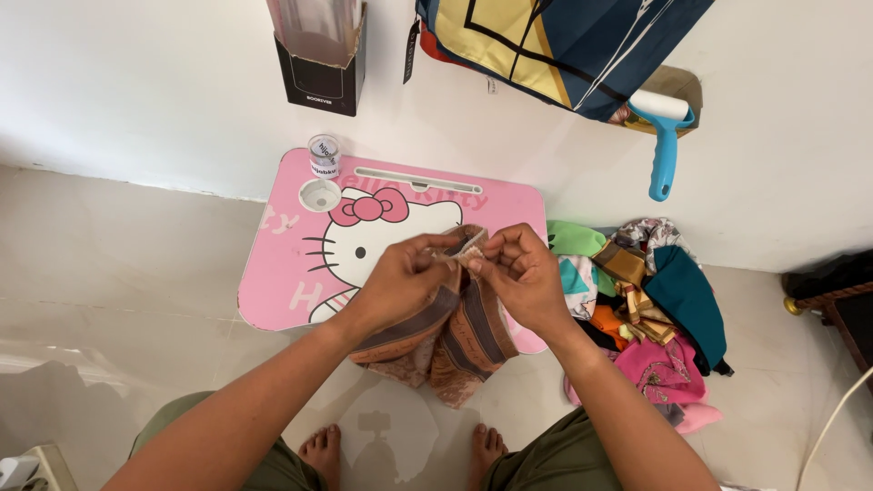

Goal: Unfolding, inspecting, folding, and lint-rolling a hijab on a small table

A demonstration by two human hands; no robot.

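Observation:
Both my hands hold a brown striped cloth over a small pink lap table with a cartoon cat print. My left hand pinches the cloth's top edge from the left. My right hand pinches the same edge from the right, fingertips almost touching the left ones. The cloth hangs down in folds below my hands, past the table's front edge. A small clear container stands at the table's far left corner, behind a round cup hole.
A heap of colourful cloths lies on the floor right of the table. A blue-handled lint roller and a bag hang on the white wall; a dark box is mounted further left. My bare feet are below.

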